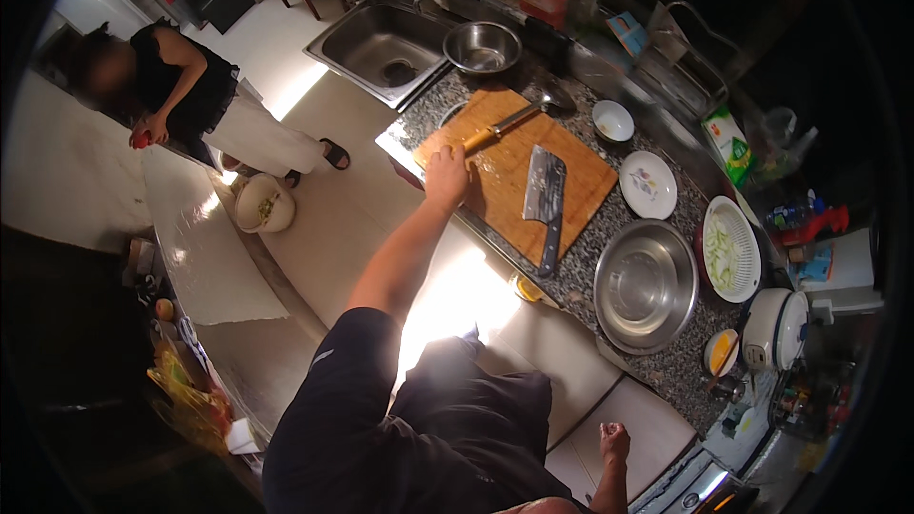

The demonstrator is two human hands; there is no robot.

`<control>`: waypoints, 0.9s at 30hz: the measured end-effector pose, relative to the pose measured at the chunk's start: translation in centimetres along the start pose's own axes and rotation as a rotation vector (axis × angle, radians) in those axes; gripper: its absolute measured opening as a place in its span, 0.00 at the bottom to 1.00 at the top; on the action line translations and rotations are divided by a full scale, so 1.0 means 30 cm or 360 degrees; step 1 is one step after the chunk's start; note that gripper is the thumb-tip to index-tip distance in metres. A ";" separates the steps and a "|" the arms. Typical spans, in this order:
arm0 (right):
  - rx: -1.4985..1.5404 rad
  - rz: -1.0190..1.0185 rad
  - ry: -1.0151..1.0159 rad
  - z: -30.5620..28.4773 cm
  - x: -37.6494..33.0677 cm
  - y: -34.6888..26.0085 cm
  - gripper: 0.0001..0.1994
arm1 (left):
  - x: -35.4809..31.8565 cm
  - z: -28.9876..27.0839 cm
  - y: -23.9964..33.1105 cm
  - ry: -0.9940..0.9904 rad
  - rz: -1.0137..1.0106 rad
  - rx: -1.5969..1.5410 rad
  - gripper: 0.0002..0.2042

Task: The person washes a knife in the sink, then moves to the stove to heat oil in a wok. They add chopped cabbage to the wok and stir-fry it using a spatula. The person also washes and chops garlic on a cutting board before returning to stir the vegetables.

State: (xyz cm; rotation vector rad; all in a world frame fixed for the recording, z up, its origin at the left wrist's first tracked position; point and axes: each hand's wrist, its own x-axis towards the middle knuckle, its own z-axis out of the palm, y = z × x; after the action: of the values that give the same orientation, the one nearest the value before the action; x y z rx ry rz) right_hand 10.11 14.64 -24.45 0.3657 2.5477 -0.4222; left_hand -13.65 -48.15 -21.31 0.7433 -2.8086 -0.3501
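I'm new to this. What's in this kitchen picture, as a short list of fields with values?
Place: granite counter beside a steel sink
Left hand: resting on the edge of the wooden cutting board, fingers open, holding nothing
Right hand: low by the cabinets, loosely curled, apparently empty
On the board: cleaver, wood-handled ladle
Nearby: large steel bowl, white colander of sliced vegetables, flowered plate
Other person: standing at the left, holding something red

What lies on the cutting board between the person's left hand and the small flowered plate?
In the head view, a cleaver lies flat on the wooden cutting board, between the left hand and the flowered plate.
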 end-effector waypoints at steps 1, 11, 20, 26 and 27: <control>0.0055 -0.0031 -0.0084 -0.015 -0.014 -0.149 0.19 | 0.046 0.089 -0.073 -0.0056 0.0046 0.0106 0.14; -0.0242 -0.0605 -0.0361 0.028 0.109 -0.986 0.20 | 0.200 -0.032 -0.201 -0.0618 0.0251 -0.0279 0.08; -0.0230 -0.1298 -0.0635 -0.095 0.216 -2.109 0.13 | 0.182 -0.525 -0.754 -0.1256 -0.0475 -0.1479 0.17; 0.0508 -0.1539 -0.0400 -0.177 0.313 -2.891 0.13 | 0.347 -0.567 -1.076 -0.1261 -0.1551 -0.2072 0.16; 0.0673 -0.1625 -0.0307 -0.145 0.388 -3.001 0.14 | 0.442 -0.543 -1.108 -0.1358 -0.1633 -0.2180 0.16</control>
State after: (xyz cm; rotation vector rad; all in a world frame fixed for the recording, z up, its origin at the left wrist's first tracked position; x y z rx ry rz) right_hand -31.83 -64.12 -7.12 -0.8440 2.2507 -1.2847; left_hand -5.42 -85.77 -13.28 1.6426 -1.4687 -2.7505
